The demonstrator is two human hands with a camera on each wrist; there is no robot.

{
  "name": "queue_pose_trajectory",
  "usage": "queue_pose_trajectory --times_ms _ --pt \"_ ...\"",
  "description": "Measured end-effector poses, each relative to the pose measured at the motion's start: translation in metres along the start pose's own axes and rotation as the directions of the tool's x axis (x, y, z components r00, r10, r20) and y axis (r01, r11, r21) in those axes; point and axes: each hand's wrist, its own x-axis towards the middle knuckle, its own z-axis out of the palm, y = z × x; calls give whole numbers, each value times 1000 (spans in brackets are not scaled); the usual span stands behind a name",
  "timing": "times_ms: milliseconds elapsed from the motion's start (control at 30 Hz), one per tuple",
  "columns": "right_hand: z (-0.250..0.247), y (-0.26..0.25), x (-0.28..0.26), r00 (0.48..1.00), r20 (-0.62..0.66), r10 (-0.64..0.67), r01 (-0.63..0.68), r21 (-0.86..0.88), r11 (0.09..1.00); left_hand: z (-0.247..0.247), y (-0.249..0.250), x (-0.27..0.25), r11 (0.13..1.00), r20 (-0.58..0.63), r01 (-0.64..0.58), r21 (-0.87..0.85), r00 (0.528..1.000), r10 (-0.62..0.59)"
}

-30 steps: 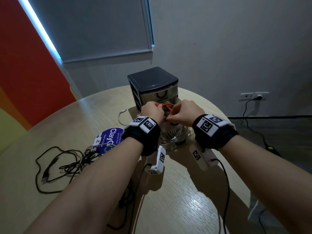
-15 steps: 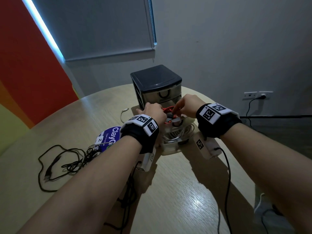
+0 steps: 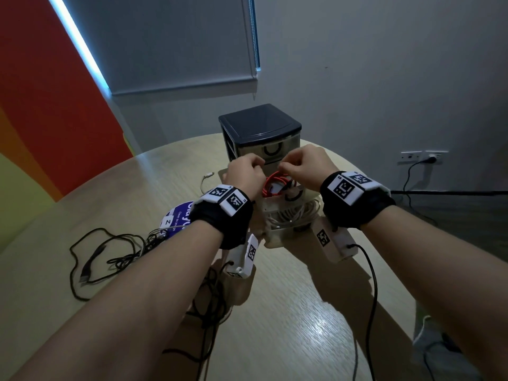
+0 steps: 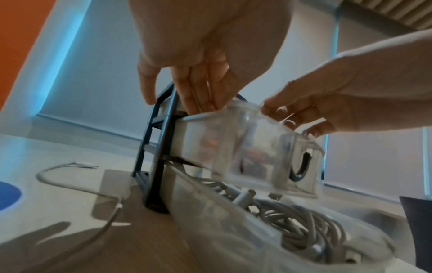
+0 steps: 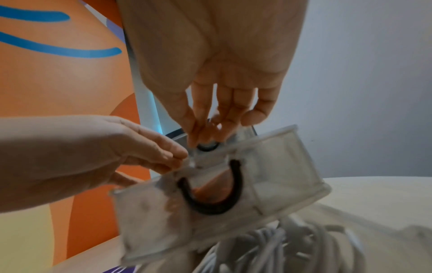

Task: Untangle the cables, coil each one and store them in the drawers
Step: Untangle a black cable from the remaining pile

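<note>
A small drawer unit [image 3: 259,125] with a black top stands at the table's far side. Its middle drawer [image 3: 295,195] [image 4: 257,151] [image 5: 233,203] is pulled out, and a coiled red cable [image 3: 270,185] lies in it. The bottom drawer, also out, holds a coiled white cable [image 3: 291,215] [image 4: 304,221] [image 5: 268,249]. My left hand [image 3: 244,171] [image 4: 175,103] hangs over the middle drawer's back left, fingers pointing down to its rim. My right hand [image 3: 302,166] [image 5: 208,136] hovers over the drawer's front, fingers hanging close together with nothing visible between them.
A tangle of black cables [image 3: 115,254] lies on the table at the left, beside a round blue label [image 3: 181,218]. A loose white cable [image 3: 204,180] [image 4: 70,177] lies left of the drawer unit. The table's edge curves away at the right, with a wall socket [image 3: 428,158] beyond.
Both hands carried the red cable forward from above the table to the middle drawer. It now lies in the drawer and the hands stand just above it.
</note>
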Motion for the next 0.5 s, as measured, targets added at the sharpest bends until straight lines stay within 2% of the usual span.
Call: queue_pose_trajectory --times_ms 133,300,500 --pt "7 -24 -15 991 -17 -134 135 43 990 -25 -20 -7 999 -76 -39 -1 996 39" --pt "31 -53 -41 969 19 -245 244 48 969 -56 -58 -32 999 -75 39 24 996 -37" --pt "68 -61 -79 913 266 -309 336 -63 940 -89 -104 -78 978 -58 161 133 986 -154"
